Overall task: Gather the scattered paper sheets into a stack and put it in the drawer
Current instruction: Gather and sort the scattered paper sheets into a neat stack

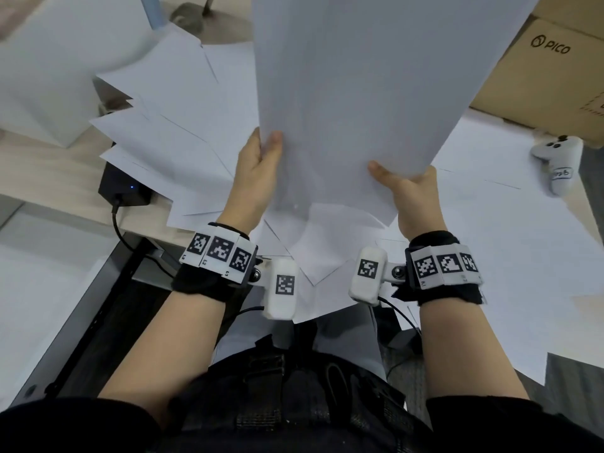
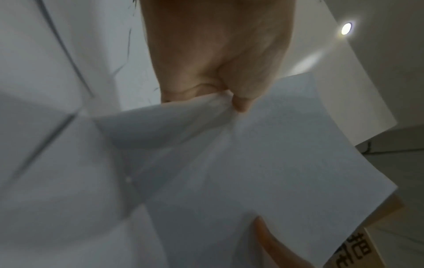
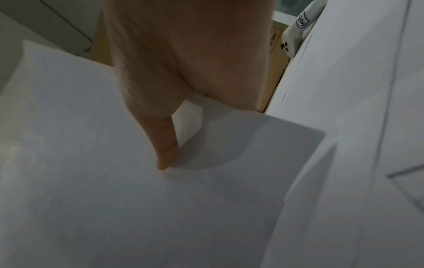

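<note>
Loose sheets (image 1: 183,135) cover the desk (image 1: 49,171) in overlapping layers. Above them a lifted stack (image 1: 353,93) tilts away, pinched at its near corners by the left hand (image 1: 255,171) and the right hand (image 1: 411,197), thumbs on top. A box (image 1: 549,67) and a controller (image 1: 555,158) sit far right.

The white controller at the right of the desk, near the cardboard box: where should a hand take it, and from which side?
Probably by the handle of the white controller, the labelled end pointing toward the person, coming from the near right side. The button head lies close against the cardboard box, leaving little room there, and the handle juts out free. Both hands hold the raised sheet now.
</note>
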